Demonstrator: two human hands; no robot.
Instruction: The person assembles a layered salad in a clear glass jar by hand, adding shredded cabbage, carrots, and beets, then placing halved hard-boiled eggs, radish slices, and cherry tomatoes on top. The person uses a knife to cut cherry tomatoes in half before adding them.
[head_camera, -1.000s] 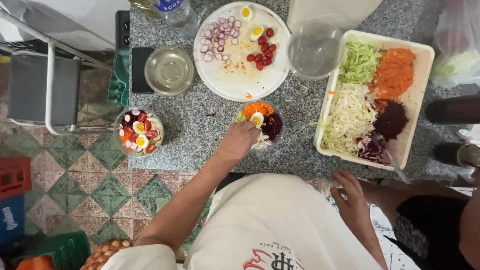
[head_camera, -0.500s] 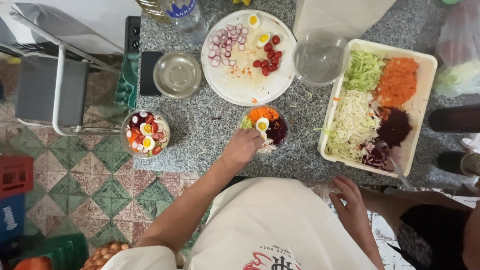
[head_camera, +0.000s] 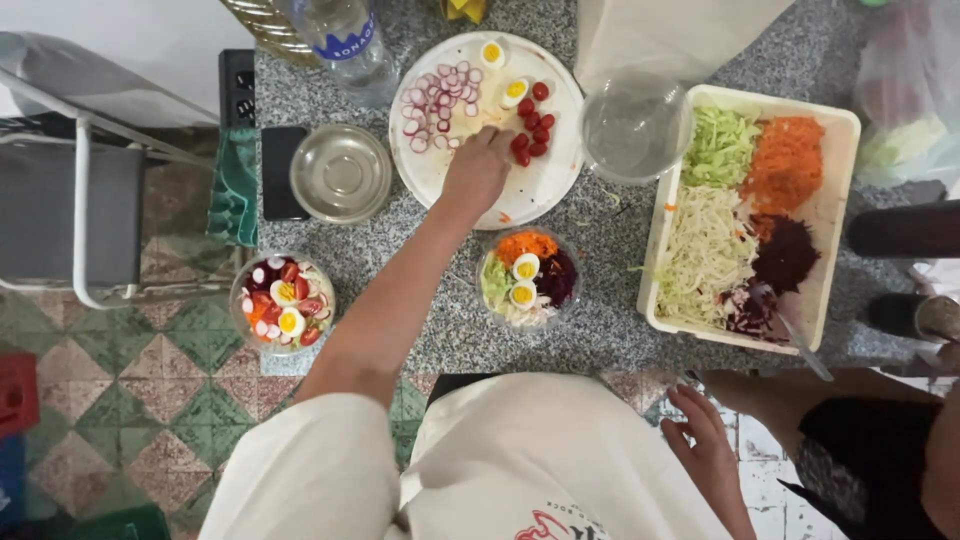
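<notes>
Reaching from salad bowl (head_camera: 527, 279) to white plate (head_camera: 545, 190) — left hand (head_camera: 478, 172) (grip unclear); right hand (head_camera: 703, 440) open.

1. Top of the frame, left of centre: a clear plastic bottle (head_camera: 345, 40) stands on the grey speckled tabletop (head_camera: 600, 240), wearing a blue wraparound label (head_camera: 350, 45) with white lettering.
2. Just left of the steel bowl, at the tabletop's edge: a dark phone (head_camera: 282, 172) lies flat, rectangular, screen black.
3. Upper right corner: a crumpled translucent plastic bag (head_camera: 900, 100), greenish contents showing through.
4. Top centre: a small yellow package (head_camera: 466, 9), cut off by the frame.
</notes>
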